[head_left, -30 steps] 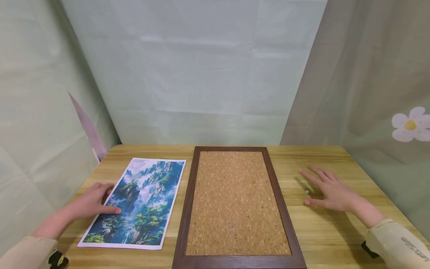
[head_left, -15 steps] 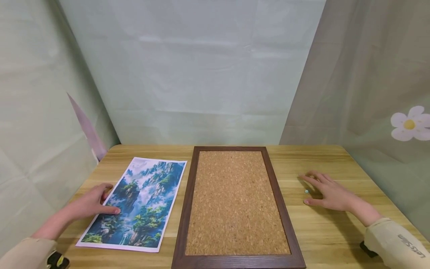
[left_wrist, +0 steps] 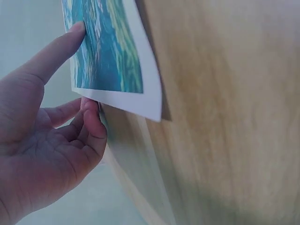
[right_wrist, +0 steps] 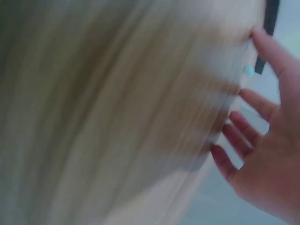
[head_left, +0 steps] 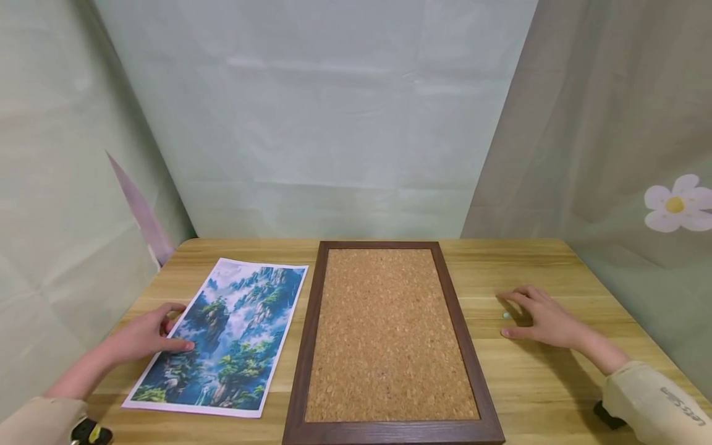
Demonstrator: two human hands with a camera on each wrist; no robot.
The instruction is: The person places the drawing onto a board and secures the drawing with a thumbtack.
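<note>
Lengthwise, the print point(head_left: 219, 337) runs away from the person (leaning right), left hand point(head_left: 146, 334) fingers pinching its edge.

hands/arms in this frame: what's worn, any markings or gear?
Both hands are bare: left hand, right hand. Each arm has a loose cream long sleeve; the right cream sleeve carries dark lettering, unreadable here. A small black device sits under the right cuff, a black-and-yellow device by the left cuff.

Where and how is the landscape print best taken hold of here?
Probably at its left long edge, coming from the left. The print lies flat on the table, and the left hand already has its thumb on top there and fingers under the lifted edge, so a pinch fits.
</note>
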